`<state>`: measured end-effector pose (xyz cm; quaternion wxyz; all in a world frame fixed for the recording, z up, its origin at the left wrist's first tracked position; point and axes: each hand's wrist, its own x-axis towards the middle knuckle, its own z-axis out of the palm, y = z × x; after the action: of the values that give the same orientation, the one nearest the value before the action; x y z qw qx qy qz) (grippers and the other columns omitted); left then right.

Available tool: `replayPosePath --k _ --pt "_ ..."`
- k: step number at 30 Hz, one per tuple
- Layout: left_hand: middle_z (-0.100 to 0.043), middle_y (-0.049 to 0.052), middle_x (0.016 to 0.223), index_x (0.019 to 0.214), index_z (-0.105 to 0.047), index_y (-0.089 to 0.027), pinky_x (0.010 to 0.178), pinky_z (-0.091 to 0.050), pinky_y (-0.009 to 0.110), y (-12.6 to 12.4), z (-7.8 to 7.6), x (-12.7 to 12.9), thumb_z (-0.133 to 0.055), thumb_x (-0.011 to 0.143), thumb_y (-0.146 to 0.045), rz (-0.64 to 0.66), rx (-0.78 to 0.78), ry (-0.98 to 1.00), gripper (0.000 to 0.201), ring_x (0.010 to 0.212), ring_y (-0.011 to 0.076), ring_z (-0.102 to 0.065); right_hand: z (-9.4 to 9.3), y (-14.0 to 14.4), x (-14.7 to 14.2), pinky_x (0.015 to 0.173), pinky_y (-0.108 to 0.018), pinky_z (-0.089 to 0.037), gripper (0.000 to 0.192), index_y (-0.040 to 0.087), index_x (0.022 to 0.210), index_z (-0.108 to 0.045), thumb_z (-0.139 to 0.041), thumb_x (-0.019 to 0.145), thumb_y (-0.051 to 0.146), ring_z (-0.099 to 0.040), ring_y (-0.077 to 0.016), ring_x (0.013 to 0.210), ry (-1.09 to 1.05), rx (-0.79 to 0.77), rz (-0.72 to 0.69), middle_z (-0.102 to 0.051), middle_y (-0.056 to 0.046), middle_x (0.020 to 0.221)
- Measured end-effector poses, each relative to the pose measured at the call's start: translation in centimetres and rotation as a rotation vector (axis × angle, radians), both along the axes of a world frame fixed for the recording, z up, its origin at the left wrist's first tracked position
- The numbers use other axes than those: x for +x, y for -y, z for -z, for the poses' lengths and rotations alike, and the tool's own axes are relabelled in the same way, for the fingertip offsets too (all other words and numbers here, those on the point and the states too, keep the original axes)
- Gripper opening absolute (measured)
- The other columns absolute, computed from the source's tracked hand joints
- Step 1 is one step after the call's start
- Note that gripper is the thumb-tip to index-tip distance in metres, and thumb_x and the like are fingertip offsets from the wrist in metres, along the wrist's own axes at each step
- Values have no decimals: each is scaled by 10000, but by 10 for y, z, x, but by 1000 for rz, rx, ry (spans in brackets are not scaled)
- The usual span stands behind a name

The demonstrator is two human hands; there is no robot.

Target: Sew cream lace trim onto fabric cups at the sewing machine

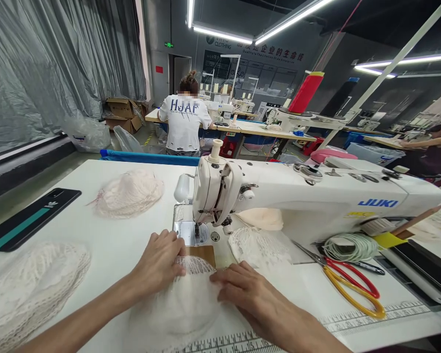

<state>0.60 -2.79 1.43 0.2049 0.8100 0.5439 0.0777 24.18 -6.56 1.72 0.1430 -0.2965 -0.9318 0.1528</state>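
As I watch from inside the room, the person's two hands are at a white lace piece lying on the surface, just in front of the sewing machine. On the left hand, the fingers are drawn close together at the lace's upper left edge; those of the right hand pinch its right edge. More lace sits under the machine's arm, with two lace piles over to the left. Scissors lie to the right, beside a coiled cord.
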Motion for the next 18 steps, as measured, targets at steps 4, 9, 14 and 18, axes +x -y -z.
replayPosePath --k 4,9,14,18 --pt "-571 47 881 801 -576 -185 735 -379 348 -2 -2 2 -547 714 -189 -31 -16 -30 92 849 227 -515 2 -2 21 857 -356 -460 343 188 1096 -542 -330 868 46 -537 -195 1049 -28 113 165 -560 -112 1179" --pt "-583 24 745 731 -525 -189 695 -382 331 -4 -3 11 -540 692 -184 -43 -70 -52 42 756 216 -532 21 -5 53 795 -383 -494 227 191 1085 -553 -424 898 194 -571 -231 987 82 270 337 -584 -121 1141" --pt "-564 13 768 648 -456 -195 732 -379 337 -4 -3 19 -489 710 -203 -10 -86 1 71 793 212 -524 26 -9 81 708 -355 -479 206 192 998 -582 -397 913 223 -585 -231 904 196 358 421 -612 -114 1059" --pt "-558 8 795 707 -445 -208 695 -390 303 2 -7 22 -432 756 -213 -11 -104 49 51 806 206 -535 17 -3 73 709 -383 -452 210 180 954 -580 -380 926 237 -584 -248 875 113 398 483 -619 -126 1024"
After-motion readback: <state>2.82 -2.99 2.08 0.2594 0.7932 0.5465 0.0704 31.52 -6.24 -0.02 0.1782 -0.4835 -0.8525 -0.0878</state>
